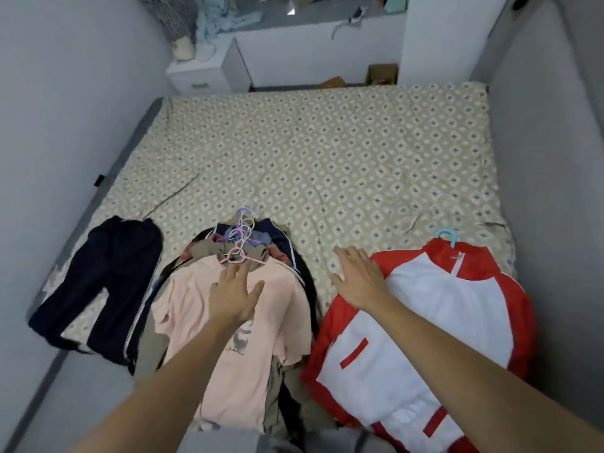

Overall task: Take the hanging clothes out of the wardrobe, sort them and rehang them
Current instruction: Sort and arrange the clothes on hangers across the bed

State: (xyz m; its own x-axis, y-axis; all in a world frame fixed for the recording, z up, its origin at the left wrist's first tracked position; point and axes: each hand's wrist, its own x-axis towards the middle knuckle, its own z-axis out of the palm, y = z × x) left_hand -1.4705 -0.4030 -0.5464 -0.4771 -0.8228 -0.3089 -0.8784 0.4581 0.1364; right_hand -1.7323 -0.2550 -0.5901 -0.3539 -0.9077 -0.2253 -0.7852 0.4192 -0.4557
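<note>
1. The bed, under a tan sheet with a diamond print, fills the room between grey walls; everything below is placed against it.
2. Beyond the bed's far left corner stands a white bedside cabinet, with a pale round object on top that is too blurred to name.
3. Beyond the far edge, toward the right, a brown cardboard box sits on the floor.
4. On the bed's near left side lies a pair of dark trousers, its legs reaching over the near edge.
5. At the bed's near middle lies a pile of clothes on hangers; dark and olive garments show around its edges.
6. A pink T-shirt with a grey print lies on top of that pile, and a cluster of pink and lilac hanger hooks points toward the far end of the bed.
7. The left hand is over the pink T-shirt's collar, fingers spread and fairly straight, fingertips at the pink hanger; it grips nothing that can be seen.
8. A strip of bare sheet separates the pile from the next garment.
9. On the bed's near right side lies a red and white jacket on a blue hanger, its hook toward the far end.
10. The right hand is flat and wide open, palm down, over the jacket's left red shoulder; whether it presses or merely hovers cannot be told.
</note>
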